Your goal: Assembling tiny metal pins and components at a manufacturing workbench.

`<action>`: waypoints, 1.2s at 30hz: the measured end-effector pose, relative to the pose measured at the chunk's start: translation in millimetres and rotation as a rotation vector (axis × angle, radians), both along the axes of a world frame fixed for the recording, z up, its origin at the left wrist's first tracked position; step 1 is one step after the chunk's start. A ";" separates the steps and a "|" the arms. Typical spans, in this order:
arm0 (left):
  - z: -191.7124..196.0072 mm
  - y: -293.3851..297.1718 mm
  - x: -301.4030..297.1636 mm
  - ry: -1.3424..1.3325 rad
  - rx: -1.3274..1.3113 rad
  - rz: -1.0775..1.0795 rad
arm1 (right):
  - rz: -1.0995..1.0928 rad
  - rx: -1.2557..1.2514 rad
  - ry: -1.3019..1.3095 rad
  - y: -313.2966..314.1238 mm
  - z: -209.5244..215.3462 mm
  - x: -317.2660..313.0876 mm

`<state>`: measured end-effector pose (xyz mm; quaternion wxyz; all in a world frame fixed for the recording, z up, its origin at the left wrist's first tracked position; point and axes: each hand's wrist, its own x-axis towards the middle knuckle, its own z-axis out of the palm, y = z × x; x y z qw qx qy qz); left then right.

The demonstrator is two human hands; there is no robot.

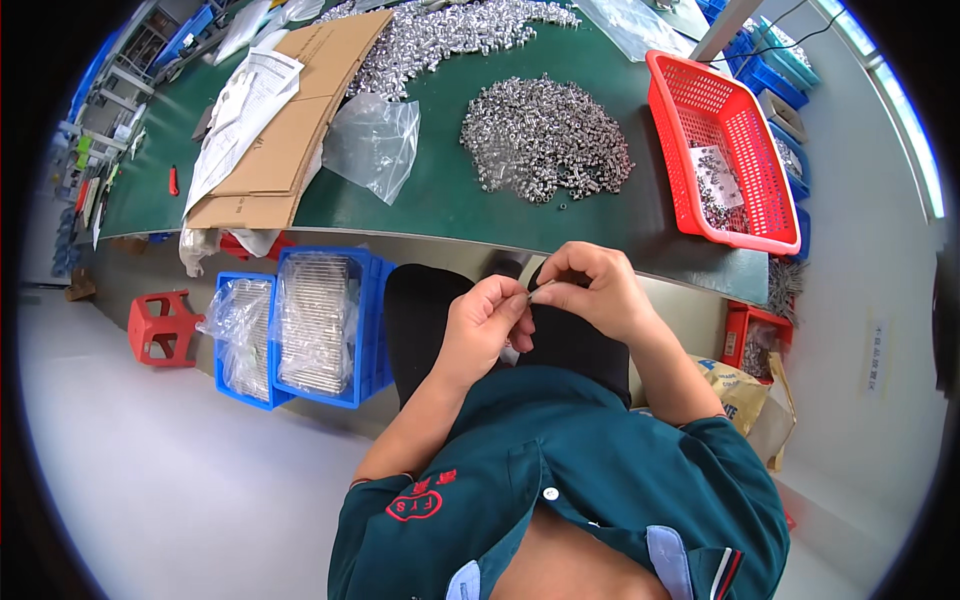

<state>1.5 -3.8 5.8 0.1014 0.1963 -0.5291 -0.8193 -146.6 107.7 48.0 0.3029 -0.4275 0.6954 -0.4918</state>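
Over my lap, just short of the table's front edge, my left hand (490, 318) and my right hand (592, 287) meet fingertip to fingertip. Both are closed in a pinch. Something tiny sits between the fingertips, too small and too covered to name. On the green table (430, 215) ahead lies a wide pile of small silvery metal ring-like parts (545, 135). One loose part (563, 207) rests at the pile's near edge.
A red perforated basket (675, 150) with some metal parts stands at the table's right. Flattened cardboard (275, 180), papers (245, 115) and a clear plastic bag (370, 145) lie left. Another shiny heap (440, 40) is farther back. Blue crates (375, 330) and a red stool (165, 325) stand below left.
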 end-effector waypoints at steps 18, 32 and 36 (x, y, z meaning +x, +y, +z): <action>-10.8 -9.6 1.9 0.005 0.230 0.077 | -0.335 0.043 0.806 -32.0 -49.5 -52.7; -19.5 2.5 1.0 -0.003 0.103 0.067 | -0.019 0.029 -0.369 -3.1 -15.7 -6.7; -19.4 0.3 4.6 -0.035 0.083 0.062 | -0.025 -0.023 -0.411 -3.7 -17.1 -4.2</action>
